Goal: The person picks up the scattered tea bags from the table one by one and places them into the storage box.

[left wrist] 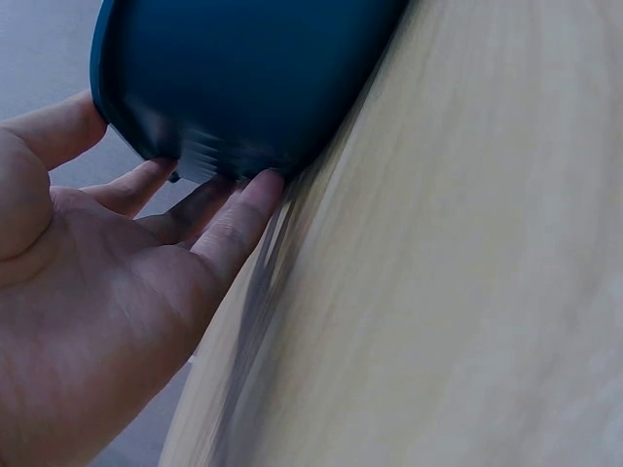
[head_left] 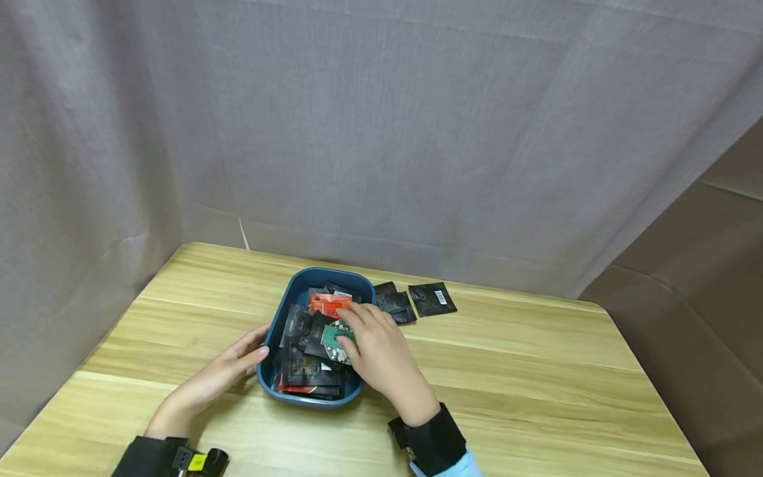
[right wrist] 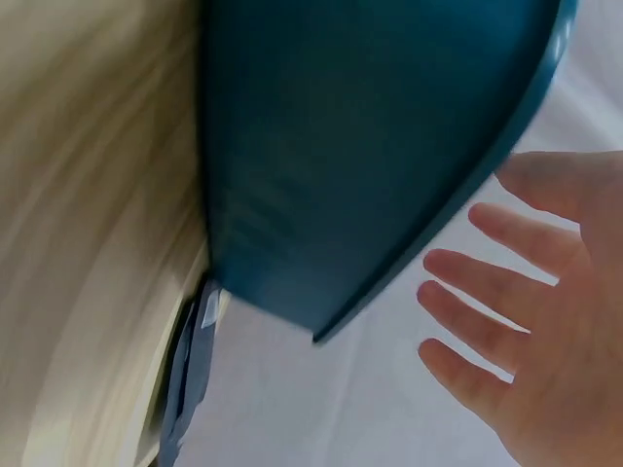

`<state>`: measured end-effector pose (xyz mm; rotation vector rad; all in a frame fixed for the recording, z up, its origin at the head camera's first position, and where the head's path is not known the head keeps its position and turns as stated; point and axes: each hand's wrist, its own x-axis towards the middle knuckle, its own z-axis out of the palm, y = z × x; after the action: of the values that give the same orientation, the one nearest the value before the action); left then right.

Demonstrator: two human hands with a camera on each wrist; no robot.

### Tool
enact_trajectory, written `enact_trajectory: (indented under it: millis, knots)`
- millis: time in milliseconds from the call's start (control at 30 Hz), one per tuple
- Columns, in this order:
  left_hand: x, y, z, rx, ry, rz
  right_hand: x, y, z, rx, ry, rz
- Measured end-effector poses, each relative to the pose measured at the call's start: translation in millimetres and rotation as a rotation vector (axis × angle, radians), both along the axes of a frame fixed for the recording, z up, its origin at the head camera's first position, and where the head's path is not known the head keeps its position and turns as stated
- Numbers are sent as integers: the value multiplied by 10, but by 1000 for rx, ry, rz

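A dark blue bin [head_left: 310, 403] stands on the table, holding several black flat packets [head_left: 310, 371], a red packet [head_left: 329, 305] and a packet with a green label [head_left: 334, 336]. My left hand [head_left: 217, 374] is at the bin's left side, its fingertips touching the outer wall; the left wrist view shows the fingers [left wrist: 234, 229] loosely extended along it. Over the bin's right rim reaches my right hand [head_left: 381, 351], above the packets. Its fingers [right wrist: 477, 321] are spread in the right wrist view, with nothing seen between them. The thumb tip is partly hidden behind the rim.
Right of the bin, near the back edge of the wooden table [head_left: 536, 384], lie several black packets [head_left: 393, 303]. One with a white barcode label [head_left: 432, 299] lies apart from them. Grey cloth [head_left: 381, 132] hangs behind the table.
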<state>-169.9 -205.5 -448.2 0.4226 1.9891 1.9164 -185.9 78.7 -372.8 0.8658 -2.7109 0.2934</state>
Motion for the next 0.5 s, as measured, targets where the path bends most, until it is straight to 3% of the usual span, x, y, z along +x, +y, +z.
enact_trajectory:
  millis: [267,500]
  knots:
    - [29,-39,13,9,0,-5,-244,230,-23,-96,21,-120]
    - [27,-42,12,8,5,1,-594,533,-18,-64,-85,-221]
